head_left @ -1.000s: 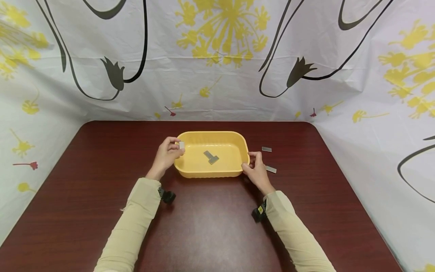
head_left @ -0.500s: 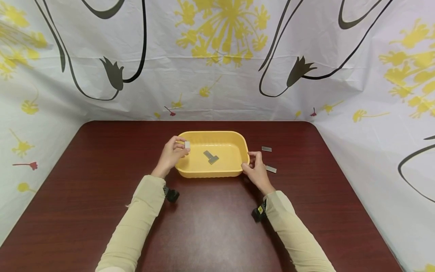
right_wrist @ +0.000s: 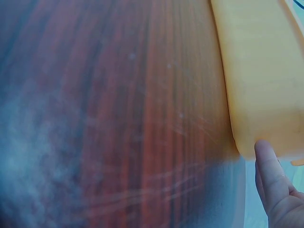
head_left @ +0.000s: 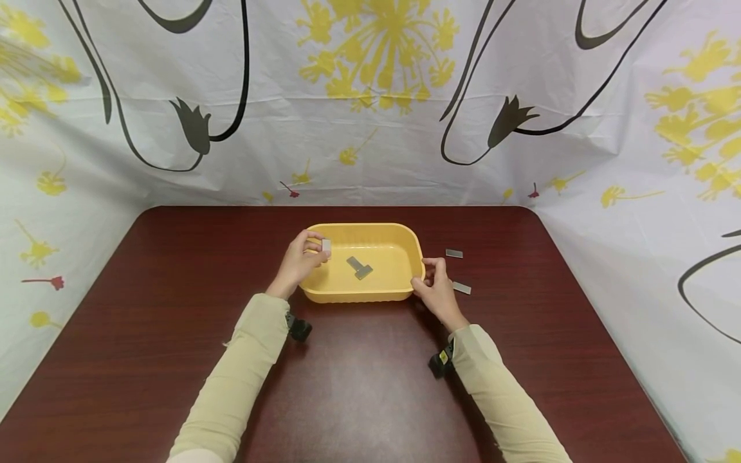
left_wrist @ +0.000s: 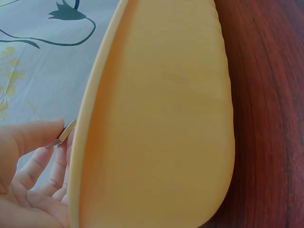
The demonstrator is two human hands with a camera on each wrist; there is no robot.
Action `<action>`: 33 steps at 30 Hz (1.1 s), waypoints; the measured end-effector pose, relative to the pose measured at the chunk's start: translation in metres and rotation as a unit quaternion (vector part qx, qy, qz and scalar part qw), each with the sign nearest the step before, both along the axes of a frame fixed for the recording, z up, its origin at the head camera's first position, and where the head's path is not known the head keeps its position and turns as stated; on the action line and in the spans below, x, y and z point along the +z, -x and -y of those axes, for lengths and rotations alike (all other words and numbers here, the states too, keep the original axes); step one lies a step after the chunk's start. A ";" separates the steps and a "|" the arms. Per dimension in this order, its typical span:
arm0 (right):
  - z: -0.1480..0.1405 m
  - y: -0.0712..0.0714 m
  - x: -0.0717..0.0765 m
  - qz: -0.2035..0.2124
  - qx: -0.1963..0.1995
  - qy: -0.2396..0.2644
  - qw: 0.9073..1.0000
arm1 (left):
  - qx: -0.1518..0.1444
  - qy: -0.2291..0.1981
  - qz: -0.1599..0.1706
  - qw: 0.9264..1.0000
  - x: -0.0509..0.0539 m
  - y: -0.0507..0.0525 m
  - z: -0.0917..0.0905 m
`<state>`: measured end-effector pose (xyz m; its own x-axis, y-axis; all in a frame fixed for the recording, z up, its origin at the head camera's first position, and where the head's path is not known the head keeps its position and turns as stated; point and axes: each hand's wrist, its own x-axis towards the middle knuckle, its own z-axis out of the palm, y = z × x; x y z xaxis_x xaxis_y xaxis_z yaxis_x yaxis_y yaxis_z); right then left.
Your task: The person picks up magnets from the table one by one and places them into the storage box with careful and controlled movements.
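We pinch a gray strip (head_left: 327, 245) over a yellow tray (head_left: 359, 298) with our left hand (head_left: 298, 260); our right hand (head_left: 438, 290) grips the tray's end.

We put this down as an indoor recording booth; whether in a home, office or lab, we cannot tell. We note a dark red wood-grain table (head_left: 359, 386), a creased white sheet (head_left: 393, 148) printed with flowers enclosing three sides, and black wrist cameras (head_left: 300, 329) on the person.
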<state>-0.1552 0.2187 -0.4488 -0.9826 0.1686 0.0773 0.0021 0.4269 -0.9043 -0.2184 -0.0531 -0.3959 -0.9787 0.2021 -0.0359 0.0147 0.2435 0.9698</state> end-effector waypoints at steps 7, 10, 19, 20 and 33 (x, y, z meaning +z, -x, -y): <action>0.001 -0.001 0.000 -0.004 -0.002 -0.001 1.000 | -0.005 0.009 0.001 1.000 0.002 0.002 -0.005; 0.001 -0.001 0.001 0.000 0.002 -0.002 1.000 | -0.006 0.020 -0.002 1.000 0.001 0.003 -0.006; 0.008 -0.010 0.019 0.004 0.003 0.001 1.000 | -0.002 0.036 -0.002 0.999 -0.007 0.009 -0.009; 0.007 -0.008 0.015 0.003 0.003 0.002 1.000 | -0.003 0.038 -0.002 0.999 -0.008 0.009 -0.010; 0.010 -0.013 0.026 0.011 0.009 0.012 1.000 | -0.004 0.065 -0.005 0.998 -0.011 0.012 -0.016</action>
<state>-0.1426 0.2091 -0.4228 -0.9869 0.1529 0.0515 0.0151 0.4054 -0.9140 -0.2306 -0.0367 -0.4069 -0.9776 0.2038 -0.0532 0.0257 0.3662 0.9302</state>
